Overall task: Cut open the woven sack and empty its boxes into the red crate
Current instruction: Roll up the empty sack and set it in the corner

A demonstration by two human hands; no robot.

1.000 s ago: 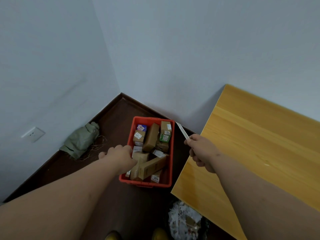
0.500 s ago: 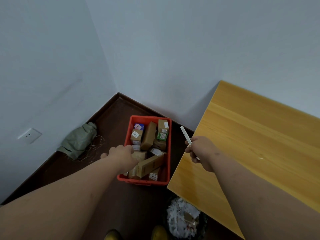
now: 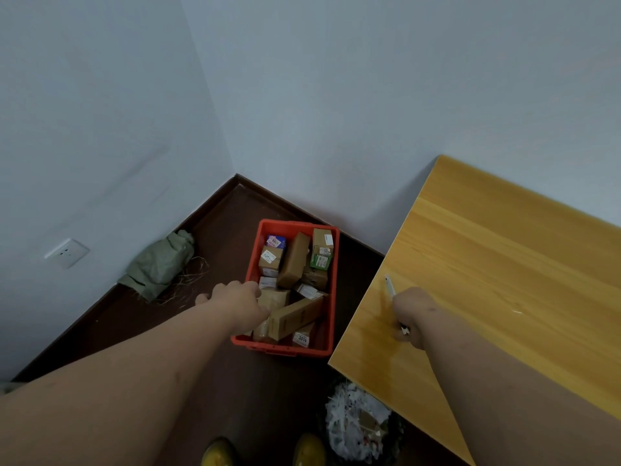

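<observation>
The red crate [image 3: 331,287] stands on the dark floor near the room's corner, filled with several cardboard boxes [image 3: 294,260]. The green woven sack [image 3: 158,265] lies crumpled and flat by the left wall, loose fibres around it. My left hand [image 3: 235,299] hovers over the crate's left rim, above the boxes; its fingers are hidden, so its grip is unclear. My right hand [image 3: 415,312] is over the wooden table [image 3: 497,274], shut on a slim white cutter [image 3: 390,286] whose tip points away from me just above the tabletop.
A bin with crumpled white paper scraps [image 3: 358,423] sits on the floor under the table's near corner. My yellow shoes [image 3: 218,454] show at the bottom edge. A wall socket [image 3: 67,253] is low on the left wall.
My right hand has carried the cutter rightward from above the crate's edge to over the tabletop. My left hand has stayed over the crate's left rim.
</observation>
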